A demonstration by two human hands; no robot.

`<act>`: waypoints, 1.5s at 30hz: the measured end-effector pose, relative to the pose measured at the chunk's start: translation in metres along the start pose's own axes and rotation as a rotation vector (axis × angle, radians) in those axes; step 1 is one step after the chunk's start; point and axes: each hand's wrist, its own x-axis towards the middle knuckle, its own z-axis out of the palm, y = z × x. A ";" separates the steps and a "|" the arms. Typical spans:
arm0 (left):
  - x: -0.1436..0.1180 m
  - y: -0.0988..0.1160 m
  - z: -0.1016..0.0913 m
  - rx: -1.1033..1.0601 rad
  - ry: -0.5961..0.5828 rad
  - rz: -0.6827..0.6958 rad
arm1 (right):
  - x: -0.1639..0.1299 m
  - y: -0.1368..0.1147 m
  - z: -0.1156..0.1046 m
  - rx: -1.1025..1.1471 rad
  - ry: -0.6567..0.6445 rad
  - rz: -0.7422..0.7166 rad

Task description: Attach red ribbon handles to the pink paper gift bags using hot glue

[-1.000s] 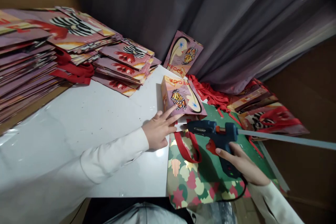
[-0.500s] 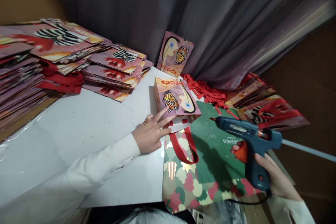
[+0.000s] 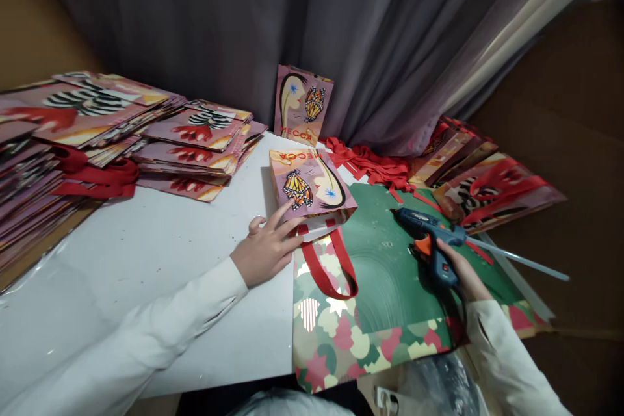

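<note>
Blue plastic glue gun (image 3: 429, 240) lies low over a green mat (image 3: 385, 266), gripped at its handle by the right hand (image 3: 461, 273), whose fingers are closed around it. The nozzle points away from those fingers, toward a pile of red ribbons (image 3: 373, 166); a pale glue stick (image 3: 517, 259) juts out behind the hand to the right. The left hand (image 3: 266, 250) rests on a white table (image 3: 160, 247) with fingers spread open, the fingertips (image 3: 287, 208) pressing on the near edge of a small pink bag (image 3: 309, 185) printed with a butterfly. Just below those fingertips, red handles (image 3: 331, 266) loop over a flowered bag (image 3: 351, 331) lying flat under the mat. Beyond the fingers a second butterfly bag (image 3: 302, 104) stands upright against a grey curtain (image 3: 341, 26). Far left of the left hand sit stacks of flat bags (image 3: 112, 123); more flat bags (image 3: 487, 188) lie beyond the right hand
</note>
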 end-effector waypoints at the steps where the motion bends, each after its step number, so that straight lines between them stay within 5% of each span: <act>1: 0.000 0.000 0.001 0.001 0.032 -0.002 | 0.005 0.003 -0.003 -0.108 0.038 -0.020; 6: 0.002 0.000 0.003 0.009 0.199 0.016 | 0.020 0.011 -0.019 -0.608 0.201 -0.087; 10: 0.003 0.004 -0.001 -0.022 0.385 -0.003 | 0.011 0.000 -0.007 -0.994 0.291 -0.355; 13: 0.006 0.004 0.001 -0.037 0.488 -0.236 | 0.001 -0.017 0.034 -0.930 0.073 -0.582; 16: 0.009 -0.001 0.009 -0.067 0.386 -0.417 | -0.002 -0.032 0.092 -0.685 -0.222 -0.638; 20: 0.013 -0.006 0.019 -0.093 0.254 -0.506 | 0.001 -0.042 0.156 -0.541 -0.288 -0.610; 23: 0.016 -0.004 0.023 -0.070 0.279 -0.494 | 0.004 -0.043 0.178 -0.540 -0.242 -0.600; 29: 0.022 0.000 0.031 -0.022 0.250 -0.506 | 0.003 -0.040 0.190 -0.608 -0.130 -0.571; 32: 0.018 0.004 0.030 0.057 0.351 -0.503 | -0.013 -0.038 0.188 -0.656 -0.081 -0.556; 34: 0.014 0.012 0.024 0.099 0.406 -0.380 | -0.031 -0.035 0.185 -0.720 -0.072 -0.591; 38: 0.015 0.037 0.017 0.152 0.162 0.014 | -0.061 -0.024 0.179 -0.912 -0.147 -0.878; 41: 0.019 0.050 0.020 0.232 0.048 -0.033 | -0.068 -0.017 0.178 -0.956 -0.181 -1.019; 45: 0.016 0.046 0.026 0.290 0.036 -0.103 | -0.064 -0.013 0.179 -0.982 -0.183 -1.042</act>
